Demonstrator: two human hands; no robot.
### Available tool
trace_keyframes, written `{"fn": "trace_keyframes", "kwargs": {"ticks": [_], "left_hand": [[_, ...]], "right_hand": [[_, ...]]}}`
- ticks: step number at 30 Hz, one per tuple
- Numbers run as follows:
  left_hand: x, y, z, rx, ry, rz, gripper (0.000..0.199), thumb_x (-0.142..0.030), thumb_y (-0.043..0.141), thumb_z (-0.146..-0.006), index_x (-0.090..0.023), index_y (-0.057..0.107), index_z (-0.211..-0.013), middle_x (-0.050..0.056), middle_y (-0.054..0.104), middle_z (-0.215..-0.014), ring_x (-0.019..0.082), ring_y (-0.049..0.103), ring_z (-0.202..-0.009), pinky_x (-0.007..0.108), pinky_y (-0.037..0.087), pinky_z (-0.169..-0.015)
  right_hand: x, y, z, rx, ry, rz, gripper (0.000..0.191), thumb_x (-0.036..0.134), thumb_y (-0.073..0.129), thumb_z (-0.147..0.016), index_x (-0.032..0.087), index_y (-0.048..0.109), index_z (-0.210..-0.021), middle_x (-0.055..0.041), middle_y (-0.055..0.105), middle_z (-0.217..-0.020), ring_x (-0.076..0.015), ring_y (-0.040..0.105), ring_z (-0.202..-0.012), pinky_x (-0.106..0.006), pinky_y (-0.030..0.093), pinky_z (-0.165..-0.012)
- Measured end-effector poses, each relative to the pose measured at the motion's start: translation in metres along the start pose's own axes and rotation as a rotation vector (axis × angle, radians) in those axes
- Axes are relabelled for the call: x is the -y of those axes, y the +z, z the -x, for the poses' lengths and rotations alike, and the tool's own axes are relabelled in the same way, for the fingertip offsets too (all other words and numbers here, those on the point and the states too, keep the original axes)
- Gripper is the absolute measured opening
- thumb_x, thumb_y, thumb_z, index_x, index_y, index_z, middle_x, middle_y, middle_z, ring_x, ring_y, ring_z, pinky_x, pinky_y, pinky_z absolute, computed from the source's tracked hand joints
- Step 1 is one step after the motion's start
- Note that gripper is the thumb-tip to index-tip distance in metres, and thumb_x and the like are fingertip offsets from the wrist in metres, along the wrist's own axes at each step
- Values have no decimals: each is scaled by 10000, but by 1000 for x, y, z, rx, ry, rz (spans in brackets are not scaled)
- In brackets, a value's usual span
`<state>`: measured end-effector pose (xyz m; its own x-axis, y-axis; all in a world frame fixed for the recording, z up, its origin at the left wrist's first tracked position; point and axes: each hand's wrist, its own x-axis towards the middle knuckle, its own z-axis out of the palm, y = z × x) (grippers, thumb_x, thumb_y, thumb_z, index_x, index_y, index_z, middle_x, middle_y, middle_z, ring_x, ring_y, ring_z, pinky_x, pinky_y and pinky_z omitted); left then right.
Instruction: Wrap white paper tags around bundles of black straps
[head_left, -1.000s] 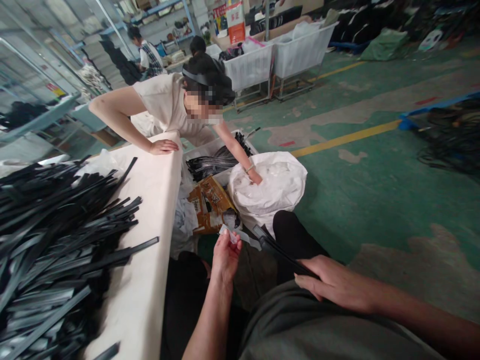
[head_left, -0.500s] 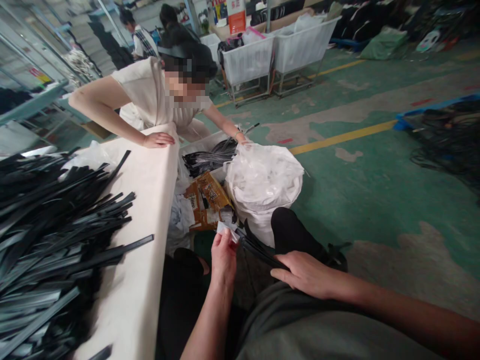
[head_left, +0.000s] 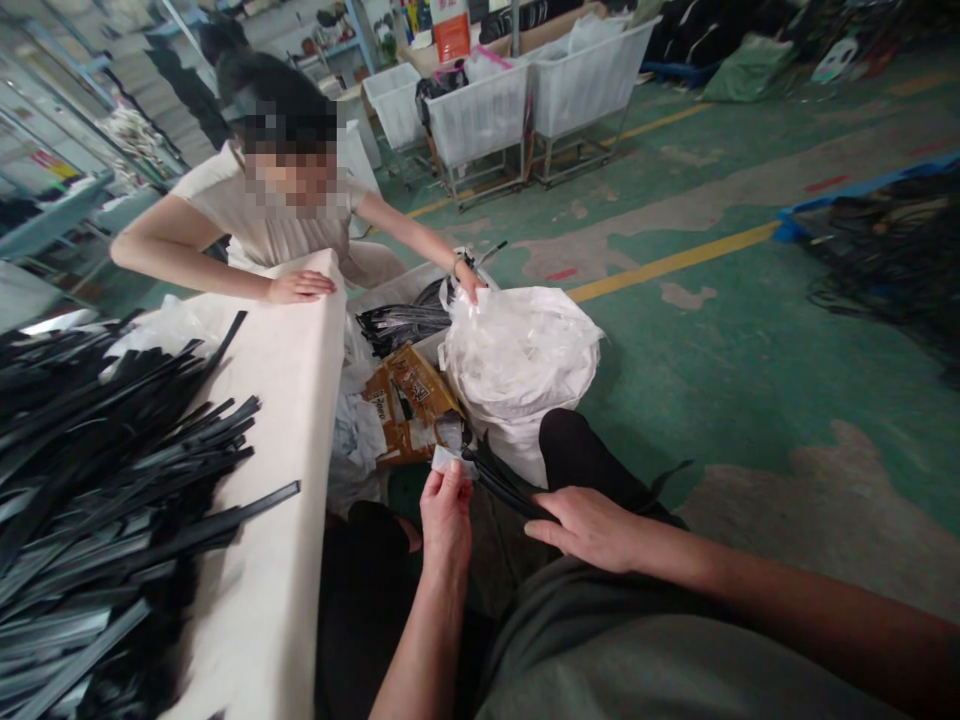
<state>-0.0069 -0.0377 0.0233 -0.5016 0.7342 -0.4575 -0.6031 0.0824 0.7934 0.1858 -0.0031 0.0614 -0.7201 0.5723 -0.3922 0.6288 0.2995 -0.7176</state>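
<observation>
Reading the clock off the wearer's view, I see the green floor (head_left: 675, 400) spreading from 12 to 5; the pale table (head_left: 262, 480) runs from 7 up to 10, a big pile (head_left: 112, 450) of black strips heaped on it at 8 to 9; at 10 another person (head_left: 277, 200) leans over, one hand flat on the table's far corner, the other at the near-centre sack's rim; that sack (head_left: 521, 360) bulges with clear plastic; two pale bins (head_left: 480, 115) on wheeled frames stand at 12 and 1; a blue tray (head_left: 795, 222) with dark cords sits between 2 and 3; the brown bag (head_left: 416, 395) lies just left of the sack, towards 8; at 5 the right hand (head_left: 581, 525) is closed round a black bundle (head_left: 506, 490), which slants up to its free end near the left hand; the left hand (head_left: 448, 500), at 6, pinches clear film (head_left: 448, 460) between thumb and fingers, close by that end; whether film and bundle touch, I cannot tell.
</observation>
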Motion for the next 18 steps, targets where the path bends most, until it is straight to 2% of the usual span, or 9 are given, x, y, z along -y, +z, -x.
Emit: {"fn": "trace_keyframes", "kwargs": {"ticks": [6, 8, 10, 14, 18], "left_hand": [[0, 2, 1, 54, -187, 181, 321, -314, 855, -619, -148, 626, -772, -49, 575, -655, 47, 498, -524, 143, 392, -456], [-1, 1, 1, 52, -224, 227, 279, -293, 829, -662, -153, 636, -806, -35, 609, -701, 57, 538, -552, 145, 430, -471], [-2, 0, 0, 50, -221, 226, 212, -264, 792, -711, -158, 644, -821, -14, 637, -752, 77, 583, -604, 158, 475, -509], [-1, -4, -2, 52, -176, 135, 90, -206, 726, -774, -166, 665, -827, 11, 650, -773, 84, 594, -615, 163, 498, -534], [1, -6, -6, 5, -169, 130, 55, -205, 688, -811, -161, 662, -832, 11, 645, -776, 74, 587, -605, 148, 478, -508]], "right_hand": [[-2, -4, -5, -10, 9, -114, 376, 423, 381, -988, 182, 576, -775, -15, 615, -588, -171, 597, -590, -255, 394, -600], [-5, -4, -5, -22, -27, -182, 414, 380, 303, -1008, 188, 525, -718, 0, 584, -563, -150, 582, -567, -253, 416, -625], [-10, -4, -4, -18, -42, -263, 398, 356, 269, -1009, 188, 482, -718, 6, 590, -603, -124, 558, -508, -244, 432, -585], [-15, -6, -4, -20, 33, -438, 220, 384, 422, -933, 190, 445, -833, 7, 610, -715, -85, 500, -387, -189, 348, -357], [-15, -13, -1, -125, 32, -547, 229, 387, 528, -860, 168, 496, -918, 28, 558, -702, -75, 495, -397, -171, 355, -346]]}}
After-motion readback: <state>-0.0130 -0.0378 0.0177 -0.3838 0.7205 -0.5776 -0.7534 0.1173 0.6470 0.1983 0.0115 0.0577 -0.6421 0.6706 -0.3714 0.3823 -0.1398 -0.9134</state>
